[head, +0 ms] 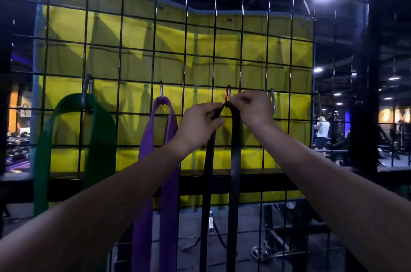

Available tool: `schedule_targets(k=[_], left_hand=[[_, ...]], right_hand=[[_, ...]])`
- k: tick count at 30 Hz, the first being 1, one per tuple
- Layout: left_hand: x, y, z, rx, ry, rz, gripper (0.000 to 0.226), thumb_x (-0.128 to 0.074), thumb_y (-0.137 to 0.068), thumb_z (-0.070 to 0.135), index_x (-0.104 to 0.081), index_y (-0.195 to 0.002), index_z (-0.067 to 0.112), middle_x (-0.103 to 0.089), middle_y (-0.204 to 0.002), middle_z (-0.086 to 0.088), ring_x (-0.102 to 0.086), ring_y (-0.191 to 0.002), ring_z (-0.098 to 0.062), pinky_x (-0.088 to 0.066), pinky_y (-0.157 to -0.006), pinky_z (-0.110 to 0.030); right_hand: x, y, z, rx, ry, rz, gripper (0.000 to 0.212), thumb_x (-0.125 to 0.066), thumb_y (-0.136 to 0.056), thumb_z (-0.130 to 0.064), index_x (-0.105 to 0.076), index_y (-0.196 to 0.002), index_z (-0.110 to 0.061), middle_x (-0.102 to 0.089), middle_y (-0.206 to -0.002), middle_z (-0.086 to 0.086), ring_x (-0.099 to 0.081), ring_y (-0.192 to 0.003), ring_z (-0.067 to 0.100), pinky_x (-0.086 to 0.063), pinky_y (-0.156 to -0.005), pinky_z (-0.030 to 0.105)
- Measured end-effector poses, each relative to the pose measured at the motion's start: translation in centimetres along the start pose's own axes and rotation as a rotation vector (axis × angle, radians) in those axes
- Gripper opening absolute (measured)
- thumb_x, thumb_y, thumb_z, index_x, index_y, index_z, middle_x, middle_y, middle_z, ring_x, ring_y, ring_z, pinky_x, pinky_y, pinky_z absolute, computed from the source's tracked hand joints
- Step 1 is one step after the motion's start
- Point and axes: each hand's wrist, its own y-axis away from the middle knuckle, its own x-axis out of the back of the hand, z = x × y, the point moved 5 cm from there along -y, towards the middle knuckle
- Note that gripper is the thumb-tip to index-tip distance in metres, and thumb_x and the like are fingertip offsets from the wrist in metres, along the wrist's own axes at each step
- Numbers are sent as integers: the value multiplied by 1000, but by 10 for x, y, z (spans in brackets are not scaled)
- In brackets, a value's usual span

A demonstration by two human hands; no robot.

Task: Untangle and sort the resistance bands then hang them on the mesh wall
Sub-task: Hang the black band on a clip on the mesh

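Both hands raised to the mesh wall (124, 53), working at one point on the row of clips.

Black band (235, 160): looped over the red carabiner (226, 96), which hangs from a horizontal wire of the mesh. Two strands drop straight down from the clip, between the two forearms, to the bottom edge of the view.

Left hand (200, 122): fingers curled, thumb and fingertips pinching the left strand of the black band just below its top fold, immediately left of the red carabiner.

Right hand (251, 109): fingers curled, fingertips pinched at the red carabiner's right side, directly above the band's right strand. Whether it also touches the band itself cannot be told. The two hands sit close together, the band's top fold between them.

Purple band (165, 160): hanging from a small silver carabiner (161, 92), one clip left of the black band; the left forearm crosses in front of it.

Green band (97, 138): wide, hanging from a larger grey carabiner (86, 93) farther left.

Another grey carabiner (272, 99): just right of the right hand, partly hidden by it.

Yellow padding (138, 33) behind the mesh.
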Motion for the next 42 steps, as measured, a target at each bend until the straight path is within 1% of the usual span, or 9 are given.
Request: schedule_targets(k=[4,10,15,18,22,30,35,38,42], left_hand=[[-6,28,-11,31,89,50,52,-63,-84,3,-50,-133,15,-53,-132,-2,-46,-124,-9,-43,-101,-24],[-29,82,-35,142,138,46,64,-65,-82,1,-39,-139,14,-48,-137,-7,-47,-124,-20,-47,-100,-37],[-38,104,-37,135,136,48,65,-55,-82,-12,-36,-140,10,-46,-137,-9,-51,-116,-17,-45,-93,-15],[-37,105,-36,156,133,35,63,-48,-82,-17,-38,-139,8,-45,-136,-10,-50,-112,-12,-43,-81,-1],[-38,111,-37,183,74,-2,63,-49,-83,-14,-39,-140,10,-47,-138,-9,-49,-122,-19,-42,-93,-15],[-37,129,-24,170,-68,31,59,-56,-82,-6,-42,-137,9,-45,-138,-8,-44,-126,-20,-36,-106,-23],[-62,163,-2,147,-128,45,46,-57,-85,-4,-50,-129,9,-47,-133,-9,-46,-123,-20,-33,-98,-14],[-97,194,6,194,-55,-27,41,-56,-85,-3,-53,-125,9,-50,-129,-12,-49,-119,-27,-41,-101,-33],[-163,250,10,329,-61,-210,40,-56,-89,11,-51,-128,18,-47,-133,-2,-47,-121,-16,-33,-92,-13]], right_hand=[[2,35,26,-78,-44,-30,30,-65,-85,-18,-64,-112,-6,-67,-100,9,-63,-95,19,-50,-86,32],[-5,98,58,-169,-32,-141,26,-64,-85,-11,-62,-110,-5,-61,-93,4,-59,-87,18,-46,-76,27],[-7,117,59,-110,26,-186,22,-61,-82,4,-63,-104,-3,-63,-89,7,-61,-86,22,-50,-80,30],[-2,120,58,10,223,-121,35,-57,-82,3,-62,-116,-6,-64,-104,11,-61,-95,26,-44,-81,23],[0,127,59,42,344,-152,47,-50,-88,-1,-47,-135,-10,-52,-122,14,-56,-104,29,-37,-81,19],[11,149,61,-89,316,-328,62,-58,-90,-12,-30,-145,-14,-39,-136,13,-48,-121,31,-43,-102,39],[46,187,79,-174,362,-372,60,-57,-91,-15,-30,-145,-14,-29,-148,9,-38,-132,27,-36,-107,32],[77,219,100,-247,392,-401,58,-57,-92,-19,-31,-144,-13,-33,-144,10,-41,-128,28,-40,-104,37],[131,280,142,-338,450,-393,49,-61,-86,-17,-47,-132,-7,-50,-125,17,-51,-115,32,-43,-97,39]])
